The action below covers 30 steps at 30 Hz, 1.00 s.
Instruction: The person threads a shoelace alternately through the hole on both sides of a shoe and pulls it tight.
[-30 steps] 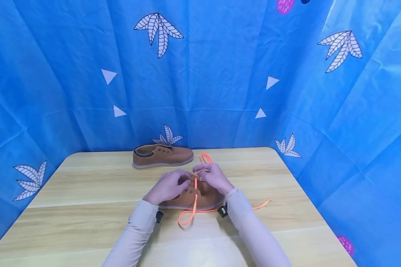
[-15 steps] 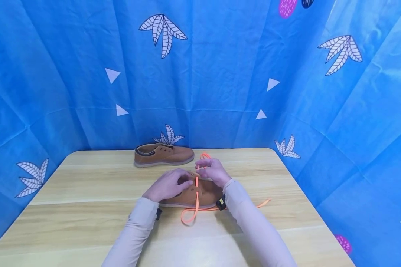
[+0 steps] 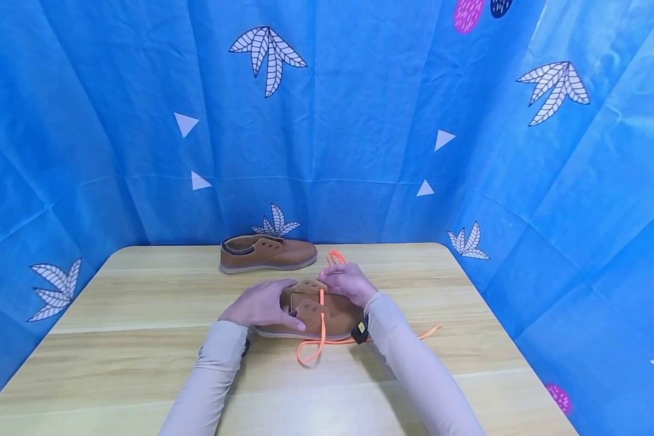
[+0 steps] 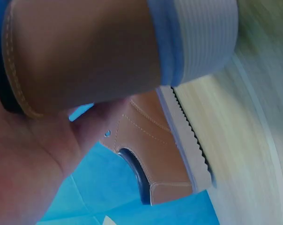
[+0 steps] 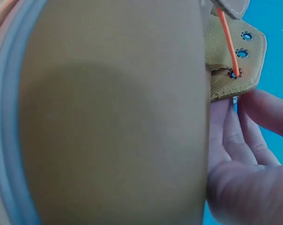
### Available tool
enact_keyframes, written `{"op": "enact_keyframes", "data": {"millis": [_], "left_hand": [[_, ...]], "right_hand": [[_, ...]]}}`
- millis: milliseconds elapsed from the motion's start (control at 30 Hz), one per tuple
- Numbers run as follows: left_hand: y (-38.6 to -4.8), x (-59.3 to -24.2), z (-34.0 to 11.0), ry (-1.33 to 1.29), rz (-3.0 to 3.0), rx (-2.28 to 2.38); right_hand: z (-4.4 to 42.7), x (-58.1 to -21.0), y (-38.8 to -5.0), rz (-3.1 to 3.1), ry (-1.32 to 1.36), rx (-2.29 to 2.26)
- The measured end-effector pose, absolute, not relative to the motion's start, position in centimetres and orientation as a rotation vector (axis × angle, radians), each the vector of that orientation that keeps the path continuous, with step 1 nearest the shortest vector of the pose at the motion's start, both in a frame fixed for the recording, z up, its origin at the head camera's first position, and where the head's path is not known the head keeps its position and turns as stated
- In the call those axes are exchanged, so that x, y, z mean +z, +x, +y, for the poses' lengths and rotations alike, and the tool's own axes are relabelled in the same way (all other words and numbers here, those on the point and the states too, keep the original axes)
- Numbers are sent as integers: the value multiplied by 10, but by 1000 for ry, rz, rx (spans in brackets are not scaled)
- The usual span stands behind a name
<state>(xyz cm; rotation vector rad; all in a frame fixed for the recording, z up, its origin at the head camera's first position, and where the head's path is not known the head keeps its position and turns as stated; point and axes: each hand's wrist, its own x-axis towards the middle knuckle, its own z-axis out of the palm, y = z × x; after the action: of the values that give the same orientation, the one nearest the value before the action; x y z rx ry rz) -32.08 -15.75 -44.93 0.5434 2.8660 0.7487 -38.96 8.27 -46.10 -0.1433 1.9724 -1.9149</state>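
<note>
A brown shoe lies on the table, toe to the right. An orange shoelace crosses its opening between the front eyelets, with a loop on the near side and another beyond the far side. My left hand grips the shoe around its heel end, thumb on the near side, fingers reaching over the opening. At the far lace flap, my right hand holds the lace at its fingertips. In the right wrist view the fingers sit by the flap's front corner; the lace between them is hidden there.
A second brown shoe, its eyelets unlaced, stands at the back of the wooden table. One lace end trails right past the right forearm. A blue patterned curtain surrounds the table's back and sides.
My left hand has moved back toward the heel and spread around the shoe, uncovering the eyelets. My right hand lifted slightly, then settled at the far flap with its fingers drawn closer together.
</note>
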Motion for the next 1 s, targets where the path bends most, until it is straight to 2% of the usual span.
{"op": "enact_keyframes", "data": {"millis": [367,1000], "left_hand": [[-322,-450,-160,525,2862,666],[-321,-448,-159,499,2858,658]], "right_hand": [[80,-450,-397,2054,-116,-1983],[72,-404,-411,2171,-136,-2096]]}}
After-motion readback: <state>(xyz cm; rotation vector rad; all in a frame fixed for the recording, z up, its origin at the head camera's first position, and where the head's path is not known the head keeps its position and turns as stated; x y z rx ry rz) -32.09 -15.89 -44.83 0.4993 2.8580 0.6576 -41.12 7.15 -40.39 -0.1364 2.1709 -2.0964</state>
